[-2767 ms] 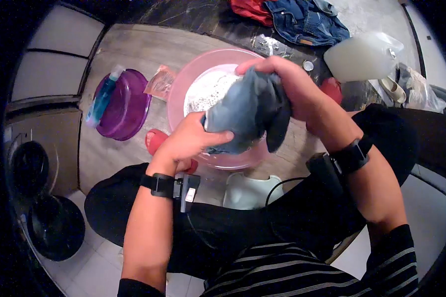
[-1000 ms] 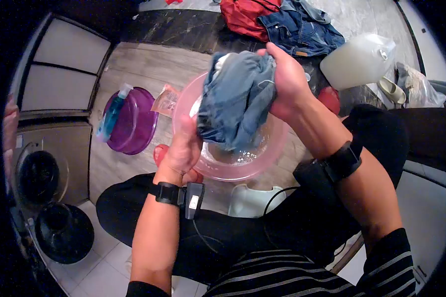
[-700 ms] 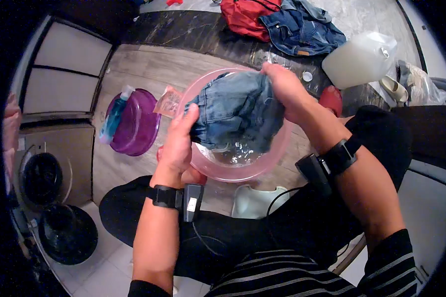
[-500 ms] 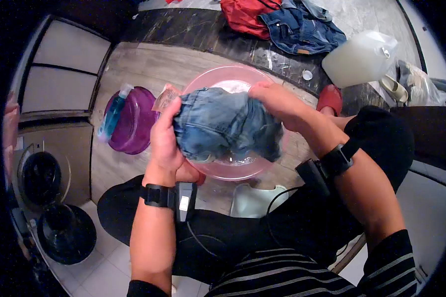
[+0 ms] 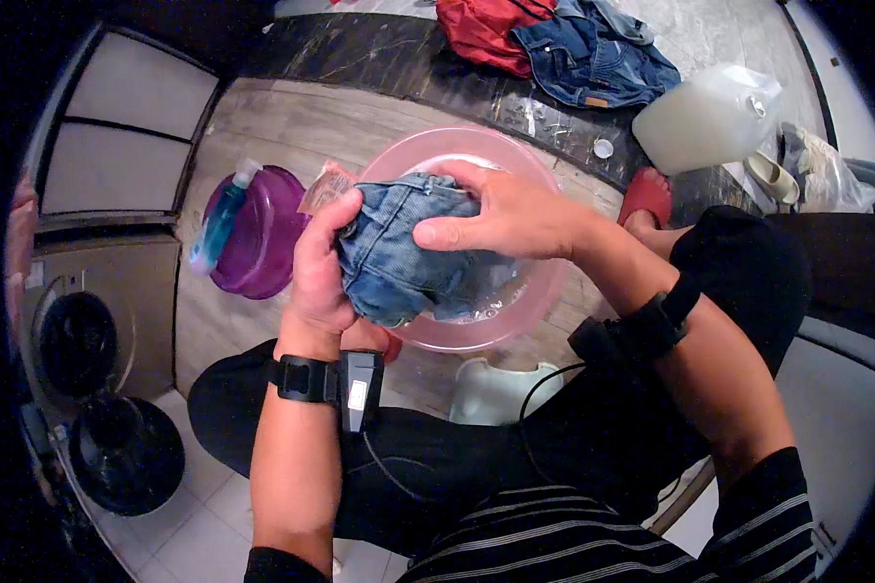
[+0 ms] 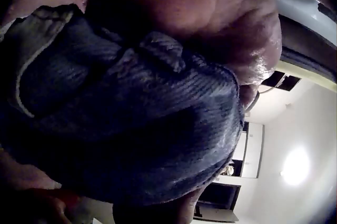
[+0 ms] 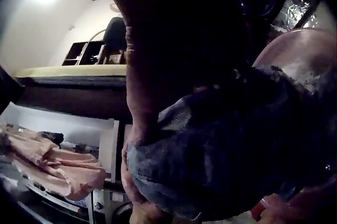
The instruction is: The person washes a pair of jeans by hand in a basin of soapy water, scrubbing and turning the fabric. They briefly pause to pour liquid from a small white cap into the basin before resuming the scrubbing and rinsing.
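A bunched, wet-looking blue denim garment [image 5: 399, 243] is held up over a pink basin [image 5: 437, 335] with sudsy water. My left hand [image 5: 319, 267] grips its left end, thumb on the near top side. My right hand [image 5: 515, 214] holds it from the right, thumb laid across the cloth and fingers over the far edge. In the left wrist view the denim garment [image 6: 147, 118] fills the middle, under the dark palm. The right wrist view has the denim garment [image 7: 210, 155] below the shadowed right hand, hiding most of the fingers.
At left, a bottle of blue liquid [image 5: 222, 219] lies across a purple basin [image 5: 267, 243]. An orange packet [image 5: 327, 188] is beside the pink basin. Red cloth [image 5: 486, 34], a denim jacket [image 5: 593, 58] and a translucent jug [image 5: 705, 117] occupy the ledge. A pale stool [image 5: 501, 389] stands nearer.
The denim garment has been turned over and bunched toward the left. My right hand has slid left from its far end onto its middle, while my left hand keeps its grip.
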The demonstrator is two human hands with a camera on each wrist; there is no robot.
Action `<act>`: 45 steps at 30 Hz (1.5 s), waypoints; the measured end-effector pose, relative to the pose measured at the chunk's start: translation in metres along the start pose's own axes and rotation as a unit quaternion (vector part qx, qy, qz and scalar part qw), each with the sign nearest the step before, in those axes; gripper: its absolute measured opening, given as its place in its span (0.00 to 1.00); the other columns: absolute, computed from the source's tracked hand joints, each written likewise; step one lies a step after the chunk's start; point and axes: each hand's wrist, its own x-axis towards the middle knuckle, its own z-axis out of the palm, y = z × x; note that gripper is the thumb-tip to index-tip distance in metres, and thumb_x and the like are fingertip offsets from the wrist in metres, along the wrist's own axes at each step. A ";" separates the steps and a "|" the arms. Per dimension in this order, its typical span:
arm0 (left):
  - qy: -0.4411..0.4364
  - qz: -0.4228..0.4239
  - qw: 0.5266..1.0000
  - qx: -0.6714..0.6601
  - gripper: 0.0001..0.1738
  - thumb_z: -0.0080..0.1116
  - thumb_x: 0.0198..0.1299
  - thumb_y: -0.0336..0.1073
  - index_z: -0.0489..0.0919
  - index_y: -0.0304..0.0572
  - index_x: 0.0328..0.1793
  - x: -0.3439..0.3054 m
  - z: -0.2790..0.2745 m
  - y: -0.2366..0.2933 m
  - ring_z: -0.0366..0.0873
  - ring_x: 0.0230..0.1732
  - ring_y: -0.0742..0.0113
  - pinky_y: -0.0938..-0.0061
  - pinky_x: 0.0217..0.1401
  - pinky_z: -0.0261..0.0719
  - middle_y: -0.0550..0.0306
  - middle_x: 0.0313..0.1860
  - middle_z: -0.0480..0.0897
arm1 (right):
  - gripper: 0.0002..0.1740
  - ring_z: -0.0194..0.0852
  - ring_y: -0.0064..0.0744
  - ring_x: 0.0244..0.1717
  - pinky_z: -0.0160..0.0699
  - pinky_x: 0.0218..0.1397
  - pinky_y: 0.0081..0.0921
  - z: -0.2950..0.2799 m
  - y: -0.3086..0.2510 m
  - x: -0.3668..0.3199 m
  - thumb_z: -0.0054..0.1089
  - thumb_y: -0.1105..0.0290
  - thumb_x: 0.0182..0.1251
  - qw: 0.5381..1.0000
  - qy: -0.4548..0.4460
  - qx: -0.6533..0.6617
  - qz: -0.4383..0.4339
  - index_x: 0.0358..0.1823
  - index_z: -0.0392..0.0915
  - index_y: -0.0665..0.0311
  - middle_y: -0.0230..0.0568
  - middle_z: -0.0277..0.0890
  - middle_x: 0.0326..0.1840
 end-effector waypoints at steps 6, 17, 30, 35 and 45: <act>0.053 0.053 0.988 0.137 0.21 0.50 0.66 0.44 0.77 0.31 0.52 0.011 -0.015 -0.004 0.82 0.43 0.64 0.72 0.49 0.79 0.50 0.46 0.83 | 0.33 0.79 0.32 0.44 0.75 0.52 0.27 0.006 -0.011 -0.008 0.67 0.48 0.54 0.994 -0.006 0.105 0.014 0.50 0.77 0.69 0.44 0.81 0.43; 0.108 0.049 0.981 0.151 0.42 0.31 0.68 0.66 0.55 0.43 0.76 0.015 -0.044 -0.038 0.55 0.74 0.59 0.64 0.75 0.48 0.53 0.73 0.62 | 0.22 0.82 0.34 0.37 0.82 0.45 0.31 -0.006 -0.031 -0.013 0.65 0.58 0.54 0.887 0.033 0.458 0.039 0.45 0.79 0.66 0.40 0.83 0.42; 0.125 0.040 0.975 0.178 0.27 0.41 0.72 0.50 0.71 0.36 0.64 0.020 -0.028 -0.027 0.77 0.56 0.63 0.70 0.59 0.74 0.52 0.56 0.78 | 0.21 0.82 0.39 0.39 0.80 0.48 0.36 -0.024 -0.033 -0.017 0.56 0.57 0.59 0.857 0.201 0.473 0.042 0.47 0.77 0.66 0.44 0.82 0.42; 0.179 0.006 0.977 0.116 0.28 0.43 0.71 0.51 0.72 0.34 0.62 -0.003 -0.005 0.017 0.79 0.52 0.63 0.68 0.57 0.76 0.51 0.54 0.79 | 0.17 0.80 0.37 0.35 0.78 0.45 0.35 -0.030 -0.023 -0.014 0.61 0.62 0.58 0.856 0.302 0.385 0.167 0.43 0.77 0.66 0.42 0.81 0.37; 0.061 0.034 0.960 0.271 0.29 0.54 0.65 0.48 0.70 0.35 0.65 -0.030 0.008 0.056 0.75 0.59 0.61 0.69 0.66 0.68 0.52 0.61 0.76 | 0.20 0.80 0.33 0.40 0.77 0.49 0.30 -0.033 -0.034 -0.026 0.64 0.63 0.57 0.891 0.257 0.361 0.099 0.48 0.77 0.64 0.39 0.81 0.42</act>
